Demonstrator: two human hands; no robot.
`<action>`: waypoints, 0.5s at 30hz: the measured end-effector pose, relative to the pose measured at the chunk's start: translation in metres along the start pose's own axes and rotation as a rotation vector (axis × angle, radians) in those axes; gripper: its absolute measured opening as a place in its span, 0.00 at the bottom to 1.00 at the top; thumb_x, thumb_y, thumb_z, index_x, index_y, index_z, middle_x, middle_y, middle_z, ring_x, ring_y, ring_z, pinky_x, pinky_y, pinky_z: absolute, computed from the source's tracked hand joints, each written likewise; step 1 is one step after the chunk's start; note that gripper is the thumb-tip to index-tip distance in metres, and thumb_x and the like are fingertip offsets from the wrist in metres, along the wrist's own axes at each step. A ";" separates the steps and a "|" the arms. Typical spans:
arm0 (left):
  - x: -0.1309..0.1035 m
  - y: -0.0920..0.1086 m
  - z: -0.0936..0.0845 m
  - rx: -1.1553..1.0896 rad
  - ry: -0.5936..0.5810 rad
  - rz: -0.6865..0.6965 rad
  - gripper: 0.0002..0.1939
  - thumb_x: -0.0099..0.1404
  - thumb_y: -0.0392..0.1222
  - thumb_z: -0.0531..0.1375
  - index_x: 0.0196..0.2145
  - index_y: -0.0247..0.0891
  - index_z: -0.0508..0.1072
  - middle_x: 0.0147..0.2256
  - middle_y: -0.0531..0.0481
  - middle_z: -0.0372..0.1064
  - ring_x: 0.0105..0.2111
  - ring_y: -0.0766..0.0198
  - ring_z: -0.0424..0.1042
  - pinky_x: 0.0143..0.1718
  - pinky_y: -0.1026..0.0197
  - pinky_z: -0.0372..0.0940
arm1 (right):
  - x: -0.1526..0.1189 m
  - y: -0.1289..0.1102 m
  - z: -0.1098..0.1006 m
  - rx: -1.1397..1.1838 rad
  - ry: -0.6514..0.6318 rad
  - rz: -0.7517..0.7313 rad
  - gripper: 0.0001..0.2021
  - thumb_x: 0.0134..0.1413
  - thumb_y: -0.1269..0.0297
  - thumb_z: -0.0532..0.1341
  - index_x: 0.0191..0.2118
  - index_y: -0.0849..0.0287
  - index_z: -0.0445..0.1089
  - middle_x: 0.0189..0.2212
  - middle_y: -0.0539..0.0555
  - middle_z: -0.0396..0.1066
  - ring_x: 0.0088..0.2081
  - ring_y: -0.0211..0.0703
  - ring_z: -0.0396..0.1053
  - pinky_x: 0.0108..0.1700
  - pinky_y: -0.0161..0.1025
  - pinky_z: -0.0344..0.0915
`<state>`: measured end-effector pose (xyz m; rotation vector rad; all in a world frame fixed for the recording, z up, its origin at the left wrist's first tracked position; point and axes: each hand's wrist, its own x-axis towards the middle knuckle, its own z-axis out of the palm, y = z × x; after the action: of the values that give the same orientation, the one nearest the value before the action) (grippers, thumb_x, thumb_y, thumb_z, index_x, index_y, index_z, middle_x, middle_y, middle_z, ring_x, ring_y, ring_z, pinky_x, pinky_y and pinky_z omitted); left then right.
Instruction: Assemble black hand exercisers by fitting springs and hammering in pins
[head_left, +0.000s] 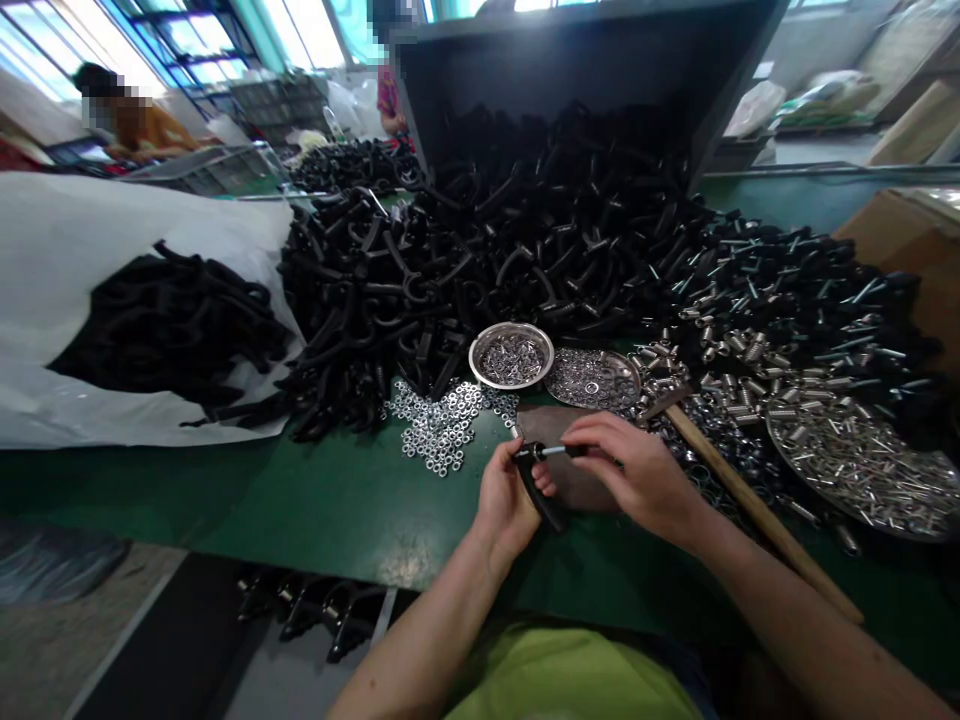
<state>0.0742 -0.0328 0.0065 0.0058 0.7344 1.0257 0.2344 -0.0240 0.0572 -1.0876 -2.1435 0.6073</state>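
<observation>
My left hand (510, 495) is closed around a curved black handle (546, 500), whose lower end sticks out below the fingers. My right hand (626, 465) pinches the black end of a rod (555, 451) with a pale metal shaft. The shaft's other end meets the top of the handle, between both hands. Under the hands lies a brown mat (589, 485). Just beyond are a round metal bowl (511, 384) of small metal pins and a shallow dish (592, 402) of small parts. Loose metal nuts (442, 425) lie left of the mat.
A wooden-handled hammer (750, 500) lies right of my right hand, beside metal springs and a tray (862, 505) of pins. Black handles (420, 270) are heaped behind the bowls. A white sack (45, 300) stands left; a bin (262, 660) sits below. Two people are across the table.
</observation>
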 end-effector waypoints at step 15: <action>-0.010 -0.013 0.001 0.269 0.160 0.399 0.10 0.54 0.45 0.60 0.27 0.37 0.65 0.23 0.58 0.60 0.22 0.73 0.57 0.25 0.68 0.55 | -0.008 -0.001 0.042 0.166 0.034 0.204 0.14 0.57 0.61 0.55 0.49 0.54 0.65 0.37 0.56 0.72 0.40 0.48 0.70 0.43 0.45 0.66</action>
<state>0.0817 -0.0473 0.0089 0.3168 1.0397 1.3079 0.2067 -0.0354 0.0268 -1.2229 -1.9288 0.8388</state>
